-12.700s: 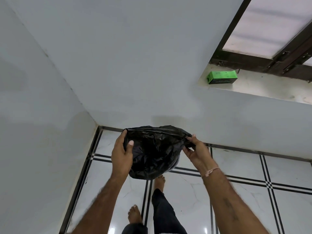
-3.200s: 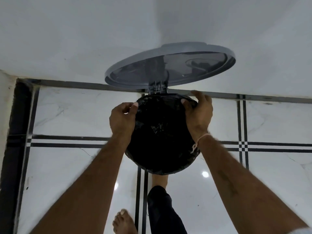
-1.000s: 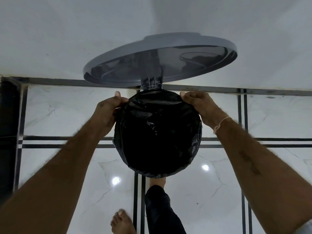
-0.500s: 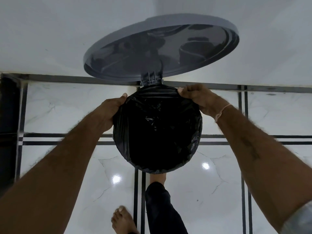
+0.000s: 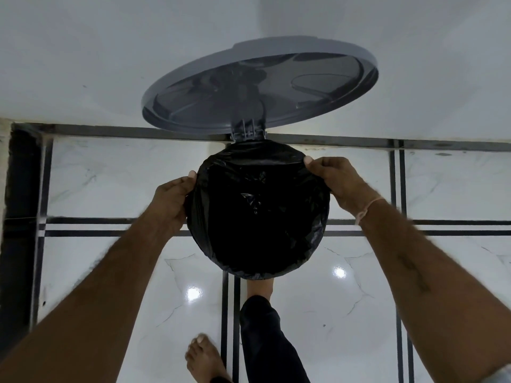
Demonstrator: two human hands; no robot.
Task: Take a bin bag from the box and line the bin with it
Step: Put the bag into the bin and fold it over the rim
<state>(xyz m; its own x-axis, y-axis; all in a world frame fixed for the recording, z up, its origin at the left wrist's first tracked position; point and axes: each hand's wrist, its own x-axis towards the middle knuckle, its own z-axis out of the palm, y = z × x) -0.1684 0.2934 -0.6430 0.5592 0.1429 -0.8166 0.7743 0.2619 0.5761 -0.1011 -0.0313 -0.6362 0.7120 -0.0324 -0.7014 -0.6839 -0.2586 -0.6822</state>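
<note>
- Head view: the white marble floor, crossed by dark inlay lines, is filling the lower two thirds of the frame and is reflecting two small spots of light.
- The pale wall is taking up the top of the frame.
- The grey lid is standing raised at upper centre, in front of the wall, and is hanging on its hinge.
- The black bin bag is sitting in the bin at the centre of the frame, just below the hinge. Its edge is lying folded over the round rim, so it is hiding the bin's own walls.
- The left hand is gripping the bag's edge at the left of the rim, its fingers curling round the plastic.
- The right hand is pinching the bag's edge at the upper right of the rim, its fingers clenching the fold.
- One bare foot, below a dark trouser leg, is reaching under the bin's near edge. The other foot is standing at bottom centre.
- A pale thread is circling the right wrist.
</note>
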